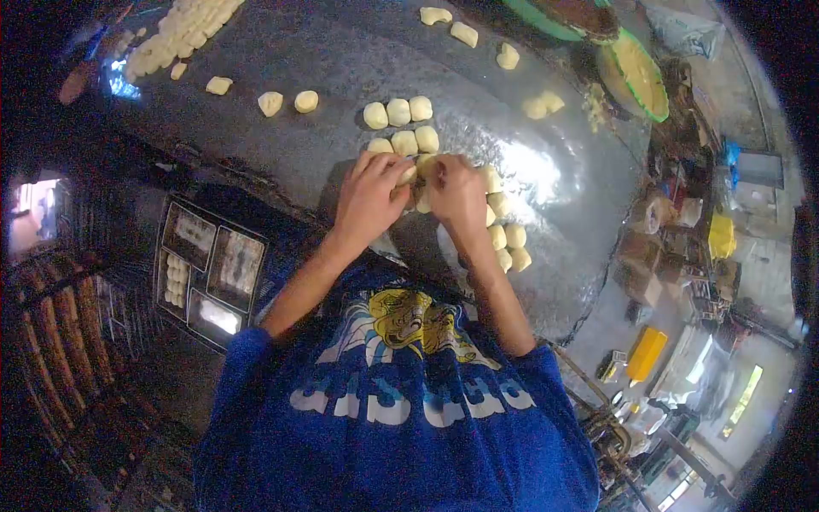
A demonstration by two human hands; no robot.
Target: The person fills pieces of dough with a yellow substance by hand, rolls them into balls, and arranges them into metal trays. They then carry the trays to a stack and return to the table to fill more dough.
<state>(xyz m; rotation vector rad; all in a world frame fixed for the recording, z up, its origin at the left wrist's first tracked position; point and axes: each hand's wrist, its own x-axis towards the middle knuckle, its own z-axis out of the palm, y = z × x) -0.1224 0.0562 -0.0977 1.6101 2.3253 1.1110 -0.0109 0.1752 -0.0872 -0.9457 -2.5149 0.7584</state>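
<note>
Dough balls [405, 142]: sitting in rows on table [333, 64], upper centre | left hand [369, 192]: curving over balls; right hand [458, 188]: curling among them; fingers hiding any grasp, cannot tell | handling: likely light, soft, denting easily; sides suiting gentle hold

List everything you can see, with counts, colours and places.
Table: one, dark grey, under the dough
Dough balls: over a dozen, pale yellow, around the hands
Loose dough pieces: several, pale yellow, farther out
Packed dough pieces: many, pale yellow, top left
Green-rimmed containers: two, green, top right
Pans: four, dark-rimmed, left
Bars: several, brown, lower left
Yellow objects: at least two, yellow, right
Other clutter: uncountable, mixed, right
Shirt: one, blue, bottom centre
Left hand: one, bare, at dough balls
Right hand: one, bare, beside it
</note>
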